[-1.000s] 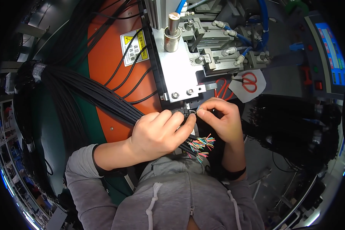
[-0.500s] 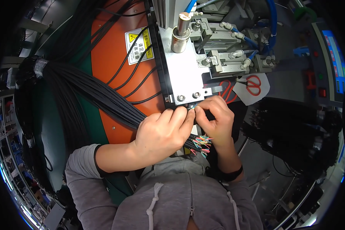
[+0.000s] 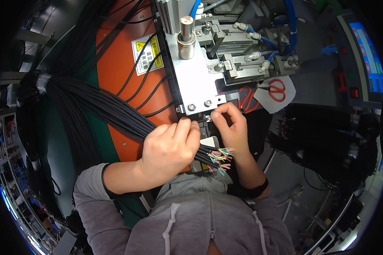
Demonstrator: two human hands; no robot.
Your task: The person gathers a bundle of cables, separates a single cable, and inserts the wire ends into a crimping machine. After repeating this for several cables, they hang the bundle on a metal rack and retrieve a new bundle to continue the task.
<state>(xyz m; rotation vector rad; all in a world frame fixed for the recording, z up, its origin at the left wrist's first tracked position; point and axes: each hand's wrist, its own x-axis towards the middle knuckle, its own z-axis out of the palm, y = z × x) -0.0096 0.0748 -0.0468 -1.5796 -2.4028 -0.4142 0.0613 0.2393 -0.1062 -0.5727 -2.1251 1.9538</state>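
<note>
Below the front edge of a silver metal fixture (image 3: 195, 80), my two hands work close together. My left hand (image 3: 170, 144) is closed, its thumb and fingers pinching a black cable (image 3: 202, 120) whose short end shows between the hands. At the small pale wire tips of that cable, the thumb and forefinger of my right hand (image 3: 230, 129) are pinched together; the fingertips hide most of the tips. Under my hands lies a bundle of black cables (image 3: 127, 121), its stripped ends fanning out in red, green, yellow and white wires (image 3: 220, 159).
Red-handled scissors (image 3: 277, 91) lie on white paper (image 3: 266, 102) right of the fixture. Pneumatic cylinders (image 3: 247, 40) with blue hoses stand behind. An orange panel (image 3: 110, 63) is at left, a control screen (image 3: 369, 57) at far right, and more dark cable bundles (image 3: 327, 140) below it.
The whole view has shifted slightly, so the fixture sits further left. My hands have moved a little apart, and a short dark length of cable now shows between them.
</note>
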